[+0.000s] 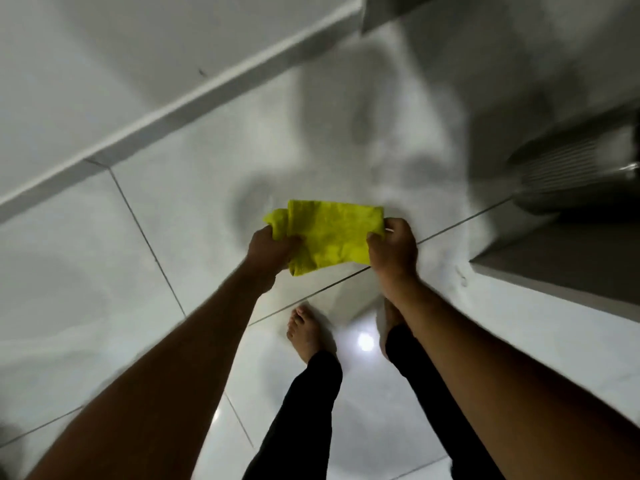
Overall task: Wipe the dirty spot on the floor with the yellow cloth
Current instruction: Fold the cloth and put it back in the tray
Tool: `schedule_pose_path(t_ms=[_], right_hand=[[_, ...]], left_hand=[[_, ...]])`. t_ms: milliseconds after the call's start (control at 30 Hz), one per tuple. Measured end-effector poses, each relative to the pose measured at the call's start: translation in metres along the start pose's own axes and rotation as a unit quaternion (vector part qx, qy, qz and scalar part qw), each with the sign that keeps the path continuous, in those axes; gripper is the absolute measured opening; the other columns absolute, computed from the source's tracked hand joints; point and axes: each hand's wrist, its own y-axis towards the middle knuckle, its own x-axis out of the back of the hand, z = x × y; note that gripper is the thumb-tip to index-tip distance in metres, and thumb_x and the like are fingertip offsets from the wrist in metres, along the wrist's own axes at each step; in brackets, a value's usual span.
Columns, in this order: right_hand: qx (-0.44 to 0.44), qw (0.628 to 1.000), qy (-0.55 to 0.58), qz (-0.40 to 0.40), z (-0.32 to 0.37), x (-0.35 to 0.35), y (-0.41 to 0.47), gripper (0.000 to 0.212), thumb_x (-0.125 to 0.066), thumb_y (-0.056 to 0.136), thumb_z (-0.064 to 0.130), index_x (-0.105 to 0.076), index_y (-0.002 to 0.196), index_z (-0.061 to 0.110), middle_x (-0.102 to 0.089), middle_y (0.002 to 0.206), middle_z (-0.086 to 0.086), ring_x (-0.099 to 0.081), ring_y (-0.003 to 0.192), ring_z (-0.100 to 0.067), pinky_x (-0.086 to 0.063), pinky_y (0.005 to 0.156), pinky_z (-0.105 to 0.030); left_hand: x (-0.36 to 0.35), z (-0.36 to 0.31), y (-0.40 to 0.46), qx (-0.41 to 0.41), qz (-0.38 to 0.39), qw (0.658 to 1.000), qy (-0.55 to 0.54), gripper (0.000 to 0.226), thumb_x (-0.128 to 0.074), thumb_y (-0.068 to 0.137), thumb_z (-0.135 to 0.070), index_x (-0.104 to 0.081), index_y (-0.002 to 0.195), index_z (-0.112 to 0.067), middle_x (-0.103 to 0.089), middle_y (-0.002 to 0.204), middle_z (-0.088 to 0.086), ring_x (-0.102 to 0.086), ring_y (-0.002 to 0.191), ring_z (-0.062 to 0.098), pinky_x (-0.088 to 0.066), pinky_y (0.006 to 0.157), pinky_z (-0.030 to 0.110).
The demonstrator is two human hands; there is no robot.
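- My left hand (pixel 273 249) grips the bunched edge of the yellow cloth (pixel 329 235), arm outstretched.
- My right hand (pixel 393 251) pinches its opposite edge above the floor (pixel 180 209).

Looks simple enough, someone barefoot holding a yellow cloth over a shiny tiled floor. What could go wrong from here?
The yellow cloth is bunched in the left hand and only pinched at an edge by the right hand; that grip might slip.

The bare foot stands on glossy floor tiles; if wiping leaves them damp, slipping seems possible.

The picture is dim and blurred, and no dirty spot stands out, so the wipe could miss it.
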Motion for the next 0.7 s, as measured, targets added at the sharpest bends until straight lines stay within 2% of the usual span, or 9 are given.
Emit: schedule_pose_path(t_ms=[67, 167, 233, 333, 433, 500, 600, 700], right_hand=[[0.067, 0.998, -0.003, 0.014, 0.062, 0.051, -0.052, 0.029, -0.063, 0.083, 0.008, -0.062, 0.112, 0.008, -0.071, 0.107, -0.015, -0.063, 0.099, -0.033, -0.042, 0.075, -0.028], [0.152, 0.988, 0.001, 0.022, 0.161, 0.141, -0.134, 0.031, -0.060, 0.083, 0.015, -0.064, 0.114, 0.010, -0.071, 0.105, -0.012, -0.063, 0.097, -0.030, -0.039, 0.074, -0.024], [0.203, 0.979, 0.015, 0.028, 0.220, 0.198, -0.178, 0.034, -0.057, 0.080, 0.020, -0.065, 0.112, 0.009, -0.069, 0.096, -0.008, -0.062, 0.090, -0.026, -0.043, 0.075, -0.026], [0.251, 0.967, 0.049, 0.016, 0.287, 0.280, -0.239, 0.025, -0.064, 0.086, 0.014, -0.064, 0.110, 0.010, -0.068, 0.095, -0.005, -0.064, 0.087, -0.025, -0.053, 0.076, -0.039], [0.275, 0.957, 0.094, -0.023, 0.317, 0.345, -0.284, 0.022, -0.067, 0.086, 0.008, -0.066, 0.107, 0.010, -0.071, 0.091, -0.005, -0.065, 0.082, -0.021, -0.052, 0.073, -0.036], [0.278, 0.953, 0.115, -0.050, 0.326, 0.379, -0.307, 0.020, -0.067, 0.085, 0.006, -0.066, 0.105, 0.012, -0.072, 0.091, -0.006, -0.066, 0.082, -0.024, -0.055, 0.074, -0.041], [0.273, 0.945, 0.162, -0.078, 0.325, 0.417, -0.326, 0.023, -0.067, 0.086, 0.005, -0.067, 0.106, 0.017, -0.074, 0.095, -0.006, -0.069, 0.088, -0.022, -0.058, 0.081, -0.044], [0.259, 0.938, 0.210, -0.091, 0.322, 0.448, -0.328, 0.026, -0.068, 0.086, 0.004, -0.066, 0.105, 0.021, -0.075, 0.091, -0.004, -0.070, 0.081, -0.016, -0.059, 0.075, -0.039]], left_hand=[[0.020, -0.046, -0.074, -0.009, -0.004, 1.000, -0.022, 0.036, -0.060, 0.086, 0.005, -0.061, 0.121, -0.001, -0.065, 0.116, 0.026, -0.064, 0.105, 0.043, -0.053, 0.089, 0.060], [0.048, -0.119, -0.194, -0.045, 0.010, 0.998, -0.050, 0.036, -0.063, 0.086, 0.000, -0.064, 0.121, -0.007, -0.069, 0.117, 0.019, -0.067, 0.105, 0.039, -0.057, 0.082, 0.053], [0.060, -0.166, -0.264, -0.081, 0.003, 0.995, -0.058, 0.034, -0.070, 0.083, -0.007, -0.066, 0.116, -0.013, -0.073, 0.113, 0.011, -0.070, 0.102, 0.033, -0.058, 0.082, 0.053], [0.064, -0.226, -0.364, -0.153, -0.003, 0.986, -0.061, 0.036, -0.072, 0.081, -0.007, -0.065, 0.116, -0.013, -0.074, 0.110, 0.011, -0.071, 0.099, 0.031, -0.058, 0.083, 0.054], [0.056, -0.258, -0.434, -0.223, 0.034, 0.971, -0.081, 0.036, -0.068, 0.084, -0.001, -0.065, 0.118, -0.013, -0.074, 0.108, 0.013, -0.073, 0.092, 0.029, -0.060, 0.073, 0.047], [0.047, -0.272, -0.467, -0.253, 0.070, 0.962, -0.078, 0.037, -0.069, 0.083, -0.002, -0.065, 0.117, -0.014, -0.076, 0.105, 0.011, -0.074, 0.090, 0.027, -0.061, 0.067, 0.044], [0.028, -0.284, -0.497, -0.280, 0.107, 0.952, -0.065, 0.037, -0.073, 0.081, -0.005, -0.065, 0.116, -0.014, -0.077, 0.103, 0.008, -0.074, 0.091, 0.027, -0.061, 0.067, 0.046], [0.000, -0.294, -0.512, -0.296, 0.127, 0.945, -0.055, 0.030, -0.074, 0.080, -0.005, -0.067, 0.107, -0.016, -0.078, 0.094, 0.005, -0.075, 0.084, 0.025, -0.060, 0.059, 0.041]])
